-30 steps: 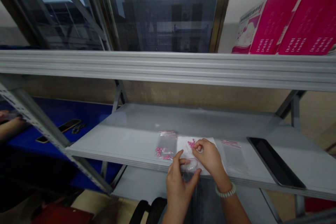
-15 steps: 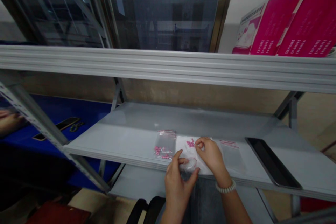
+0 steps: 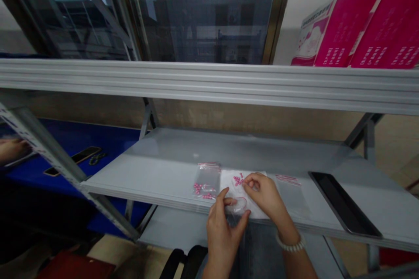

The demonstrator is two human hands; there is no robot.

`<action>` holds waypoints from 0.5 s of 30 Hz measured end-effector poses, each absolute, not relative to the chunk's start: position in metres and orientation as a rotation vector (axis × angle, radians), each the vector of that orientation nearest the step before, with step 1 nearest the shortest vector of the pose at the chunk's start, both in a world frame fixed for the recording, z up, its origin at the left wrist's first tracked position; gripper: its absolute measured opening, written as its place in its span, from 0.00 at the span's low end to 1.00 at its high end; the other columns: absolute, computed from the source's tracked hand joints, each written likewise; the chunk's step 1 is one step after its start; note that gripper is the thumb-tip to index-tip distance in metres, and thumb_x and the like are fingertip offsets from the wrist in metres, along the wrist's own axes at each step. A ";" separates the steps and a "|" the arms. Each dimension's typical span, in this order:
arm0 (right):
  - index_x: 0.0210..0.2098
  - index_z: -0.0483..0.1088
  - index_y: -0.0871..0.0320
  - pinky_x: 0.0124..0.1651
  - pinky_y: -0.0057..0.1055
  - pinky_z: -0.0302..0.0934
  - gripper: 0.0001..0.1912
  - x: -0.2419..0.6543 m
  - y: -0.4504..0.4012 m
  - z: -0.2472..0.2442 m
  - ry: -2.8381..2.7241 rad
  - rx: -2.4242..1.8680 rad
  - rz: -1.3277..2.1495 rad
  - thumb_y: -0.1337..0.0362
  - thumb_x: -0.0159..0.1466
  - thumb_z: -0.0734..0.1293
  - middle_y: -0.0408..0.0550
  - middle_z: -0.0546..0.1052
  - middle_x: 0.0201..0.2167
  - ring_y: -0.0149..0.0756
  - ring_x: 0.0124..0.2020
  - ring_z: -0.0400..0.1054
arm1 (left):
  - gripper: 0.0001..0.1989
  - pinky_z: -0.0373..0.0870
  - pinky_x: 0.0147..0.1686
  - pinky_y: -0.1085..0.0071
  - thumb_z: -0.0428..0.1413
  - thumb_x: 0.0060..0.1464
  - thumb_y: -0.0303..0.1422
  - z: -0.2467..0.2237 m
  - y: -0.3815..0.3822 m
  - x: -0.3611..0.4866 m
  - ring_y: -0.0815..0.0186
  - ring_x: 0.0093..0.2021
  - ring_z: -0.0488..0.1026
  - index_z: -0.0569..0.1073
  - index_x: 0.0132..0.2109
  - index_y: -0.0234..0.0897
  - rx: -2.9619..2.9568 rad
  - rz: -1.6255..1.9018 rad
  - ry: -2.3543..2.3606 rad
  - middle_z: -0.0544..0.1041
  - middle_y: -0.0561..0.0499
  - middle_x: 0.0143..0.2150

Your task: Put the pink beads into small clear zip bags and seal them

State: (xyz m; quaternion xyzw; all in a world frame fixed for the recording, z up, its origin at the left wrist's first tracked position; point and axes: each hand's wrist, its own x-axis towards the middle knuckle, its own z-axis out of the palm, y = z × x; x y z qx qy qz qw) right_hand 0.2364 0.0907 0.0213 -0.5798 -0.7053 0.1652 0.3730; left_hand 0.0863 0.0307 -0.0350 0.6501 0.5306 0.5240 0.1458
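My left hand (image 3: pixel 222 229) holds a small clear plastic bag (image 3: pixel 238 206) by its sides, between thumb and fingers, at the front edge of the shelf. My right hand (image 3: pixel 266 194), with a beaded bracelet on its wrist, has thumb and forefinger pinched together beside a small heap of pink beads (image 3: pixel 238 178). Whether a bead is in that pinch is too small to see. Under the beads lies a white sheet (image 3: pixel 225 178). Left of it is a zip bag (image 3: pixel 208 178) with pink beads inside. To the right lies another clear zip bag (image 3: pixel 291 194) with pink lines at its top.
A black tablet-like slab (image 3: pixel 343 204) lies at the right of the grey shelf (image 3: pixel 147 165). An upper rail (image 3: pixel 196 80) crosses in front, with pink boxes (image 3: pixel 350 30) above. On the blue table (image 3: pixel 114 139) at left are a phone (image 3: pixel 75 159) and another person's hand (image 3: pixel 13 150).
My right wrist has shifted slightly right and toward me, its fingertips staying by the beads. The bead heap looks slightly looser. My left hand keeps its grip on the bag.
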 end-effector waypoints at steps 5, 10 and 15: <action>0.22 0.74 0.57 0.30 0.29 0.59 0.15 0.238 0.061 0.040 -1.866 -1.343 0.541 0.62 0.64 0.65 0.44 0.73 0.23 0.35 0.26 0.67 | 0.30 0.78 0.44 0.60 0.64 0.52 0.35 -0.033 0.031 0.087 0.58 0.41 0.80 0.64 0.60 0.39 1.864 1.509 1.543 0.81 0.48 0.40; 0.29 0.77 0.57 0.36 0.32 0.63 0.04 0.230 0.040 0.036 -1.773 -1.281 0.667 0.65 0.58 0.69 0.50 0.73 0.36 0.40 0.37 0.70 | 0.30 0.77 0.43 0.59 0.63 0.53 0.33 -0.031 0.032 0.089 0.57 0.41 0.79 0.63 0.60 0.39 1.878 1.494 1.505 0.80 0.47 0.41; 0.26 0.73 0.57 0.37 0.32 0.67 0.03 0.226 0.031 0.031 -1.637 -1.221 0.861 0.68 0.54 0.67 0.52 0.73 0.41 0.40 0.39 0.71 | 0.33 0.75 0.46 0.55 0.65 0.51 0.33 -0.026 0.025 0.092 0.54 0.45 0.76 0.64 0.62 0.37 1.887 1.596 1.485 0.77 0.43 0.44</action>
